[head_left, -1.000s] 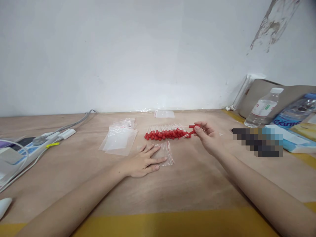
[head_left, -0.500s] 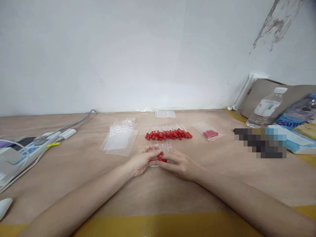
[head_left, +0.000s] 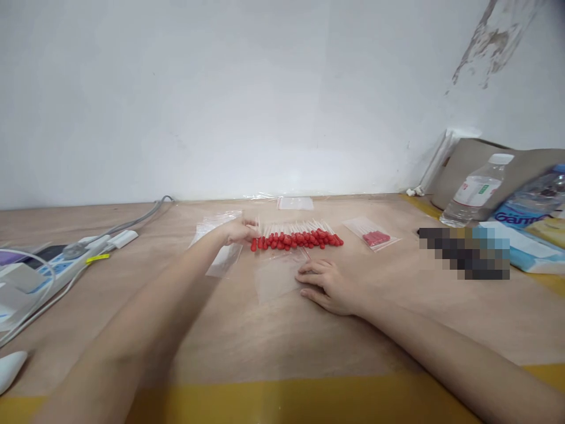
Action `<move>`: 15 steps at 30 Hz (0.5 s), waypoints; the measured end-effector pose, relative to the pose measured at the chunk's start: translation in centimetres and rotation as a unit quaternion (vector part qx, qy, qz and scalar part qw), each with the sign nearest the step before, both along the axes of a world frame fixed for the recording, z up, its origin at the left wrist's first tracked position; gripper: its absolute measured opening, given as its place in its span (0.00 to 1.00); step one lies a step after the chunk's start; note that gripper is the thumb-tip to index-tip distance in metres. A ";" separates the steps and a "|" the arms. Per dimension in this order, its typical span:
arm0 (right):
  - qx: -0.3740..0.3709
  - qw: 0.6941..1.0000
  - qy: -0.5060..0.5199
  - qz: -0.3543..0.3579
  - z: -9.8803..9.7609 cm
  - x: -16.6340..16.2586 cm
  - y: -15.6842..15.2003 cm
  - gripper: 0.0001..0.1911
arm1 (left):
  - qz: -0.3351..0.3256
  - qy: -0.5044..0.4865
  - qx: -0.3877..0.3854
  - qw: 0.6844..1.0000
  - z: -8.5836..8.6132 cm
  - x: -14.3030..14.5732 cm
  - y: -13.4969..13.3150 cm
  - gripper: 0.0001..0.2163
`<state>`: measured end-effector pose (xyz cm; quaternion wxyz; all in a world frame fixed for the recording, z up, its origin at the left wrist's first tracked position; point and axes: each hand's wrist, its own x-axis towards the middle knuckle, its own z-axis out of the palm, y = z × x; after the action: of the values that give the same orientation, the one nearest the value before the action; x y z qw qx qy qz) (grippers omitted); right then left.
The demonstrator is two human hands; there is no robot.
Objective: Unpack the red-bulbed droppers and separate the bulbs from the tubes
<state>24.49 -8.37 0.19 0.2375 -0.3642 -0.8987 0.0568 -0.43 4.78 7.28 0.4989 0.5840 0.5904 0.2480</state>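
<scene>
My left hand (head_left: 242,231) reaches to the left end of a row of red-tipped white sticks (head_left: 302,238). Its fingers pinch at the pale end of a red-tipped stick (head_left: 253,245) there; the fingers partly hide it. A flat, clear zip bag (head_left: 277,280) lies in front of the row. My right hand (head_left: 329,285) rests on the table at the bag's right edge, fingers loosely stretched out and fingertips touching the plastic. Under and beside my left forearm is a stack of clear bags (head_left: 225,261), partly covered. A filled bag of red-tipped sticks (head_left: 375,237) lies to the right.
Another clear bag (head_left: 295,203) lies by the wall. At left are a power strip (head_left: 57,262) with cables and a white object (head_left: 11,371). At right stand a water bottle (head_left: 477,191) and a grey container (head_left: 454,168), near a blue-white packet (head_left: 525,247) and a pixelated dark patch.
My left hand has left the bag and moved up and left to the row's end, where red tips now extend further left. My right hand has let the bag down flat and stays beside it.
</scene>
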 end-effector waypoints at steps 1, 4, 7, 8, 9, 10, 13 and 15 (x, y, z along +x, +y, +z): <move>-0.001 1.000 -0.005 -0.001 0.1 0.1 -0.1 0.14 | -0.001 0.012 -0.003 1.000 0.0 0.3 1.0 0.28; 0.001 1.000 -0.020 -0.003 0.1 0.1 -0.2 0.16 | 0.000 0.040 -0.008 0.999 -0.2 1.7 3.0 0.24; 0.015 0.999 -0.031 -0.006 0.0 0.1 -0.2 0.17 | 0.002 0.063 -0.015 0.998 -0.4 2.6 3.9 0.20; 0.019 0.999 -0.033 -0.007 -0.1 0.1 -0.2 0.17 | 0.003 0.070 -0.015 0.997 -0.4 2.8 4.0 0.19; 0.022 0.999 -0.035 -0.008 -0.1 0.1 -0.2 0.17 | 0.004 0.077 -0.015 0.997 -0.4 2.8 4.1 0.19; 0.024 0.999 -0.037 -0.010 -0.2 0.1 -0.2 0.17 | 0.005 0.085 -0.014 0.996 -0.4 2.7 4.1 0.19; 0.023 0.999 -0.040 -0.014 -0.2 0.1 -0.2 0.18 | 0.010 0.108 -0.002 0.994 -0.4 2.2 3.9 0.19; 0.023 0.999 -0.038 -0.012 -0.2 0.0 -0.2 0.18 | 0.014 0.126 0.006 0.992 -0.5 1.8 3.5 0.20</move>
<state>24.52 -8.58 -0.02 0.2118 -0.3718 -0.9036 0.0195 1.39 8.31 6.80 0.4137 0.6051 0.6551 0.1834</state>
